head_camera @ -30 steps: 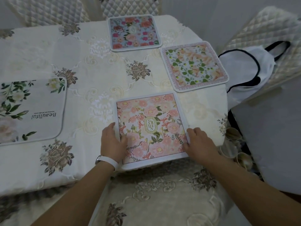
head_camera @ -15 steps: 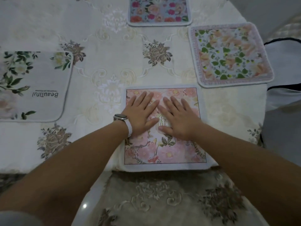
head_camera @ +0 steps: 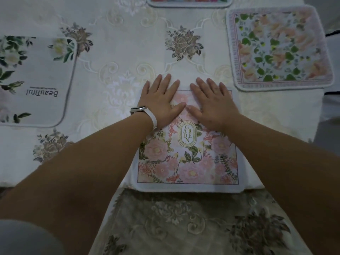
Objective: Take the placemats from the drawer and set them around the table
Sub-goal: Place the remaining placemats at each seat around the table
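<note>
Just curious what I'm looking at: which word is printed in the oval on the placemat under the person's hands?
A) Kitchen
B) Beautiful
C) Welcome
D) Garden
D: the gold oval label on the pink floral placemat, just on the near side of the flat left hand and right hand, spells GARDEN.

Home dining setting, seen from above. Worktop (head_camera: 119, 21) covered w/ a cream embroidered tablecloth (head_camera: 184, 43), rose motifs & scrollwork stitched in. Soft floral placemats lie round it, approx. one per seat. Pink "GARDEN" mat (head_camera: 187, 162) sits under the fingers (head_camera: 166, 82). Green-leaf & peach mat (head_camera: 276, 50) lies beyond & right of the fingers. White "Beautiful" mat (head_camera: 36, 80) lies well left of them. Edge of another bright floral mat (head_camera: 189, 0) shows far ahead of them.
</note>
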